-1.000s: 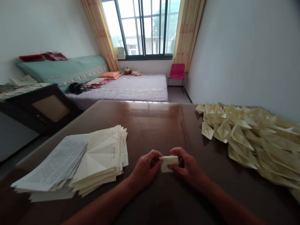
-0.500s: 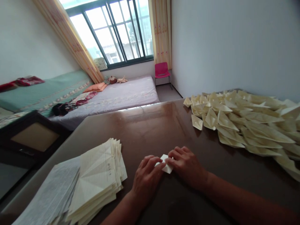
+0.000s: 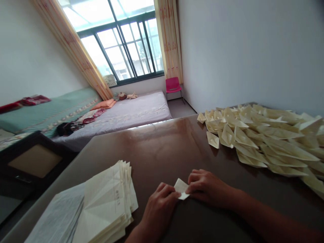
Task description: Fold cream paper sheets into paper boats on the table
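A small folded piece of cream paper [image 3: 181, 188] lies on the dark brown table [image 3: 162, 148] near its front edge. My left hand [image 3: 158, 207] pinches its left side with curled fingers. My right hand [image 3: 206, 187] presses on its right side, fingers bent and close together. Both hands rest on the tabletop, wrists toward me.
A stack of creased cream sheets [image 3: 106, 202] and printed pages [image 3: 59, 219] lies at the front left. A big heap of folded paper boats [image 3: 260, 138] covers the right side. Beyond the table are a bed [image 3: 131, 109], a pink chair [image 3: 173, 85] and a window [image 3: 121, 44].
The view has tilted and swung to the right. The folded paper, held upright between both hands a second ago, now lies flat on the table under my fingers.
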Available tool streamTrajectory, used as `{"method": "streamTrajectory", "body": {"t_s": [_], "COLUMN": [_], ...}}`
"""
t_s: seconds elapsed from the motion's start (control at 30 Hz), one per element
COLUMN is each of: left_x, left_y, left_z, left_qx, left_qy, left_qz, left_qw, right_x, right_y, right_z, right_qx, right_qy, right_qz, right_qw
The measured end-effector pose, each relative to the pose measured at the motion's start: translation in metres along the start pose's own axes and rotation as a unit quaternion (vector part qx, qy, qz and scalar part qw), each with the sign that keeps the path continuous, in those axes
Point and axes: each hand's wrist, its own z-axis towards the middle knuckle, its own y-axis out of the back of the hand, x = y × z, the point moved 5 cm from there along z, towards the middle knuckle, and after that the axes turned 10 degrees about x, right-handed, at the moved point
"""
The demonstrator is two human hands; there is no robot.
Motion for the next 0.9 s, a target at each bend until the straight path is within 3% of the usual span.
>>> {"method": "streamTrajectory", "body": {"t_s": [0.4, 0.67, 0.9], "left_x": [0.020, 0.022, 0.024], "left_y": [0.002, 0.001, -0.004], "left_z": [-0.002, 0.001, 0.003], "left_qx": [0.029, 0.035, 0.015], "left_qy": [0.064, 0.081, 0.100], "left_qz": [-0.173, -0.162, -0.148], "left_qw": [0.982, 0.983, 0.984], "right_x": [0.000, -0.006, -0.004], "right_y": [-0.002, -0.004, -0.005], "right_z": [0.002, 0.002, 0.004], "right_qx": [0.003, 0.000, -0.028], "right_qy": [0.004, -0.014, -0.077], "right_qz": [0.081, 0.086, 0.060], "right_qw": [0.997, 0.996, 0.995]}}
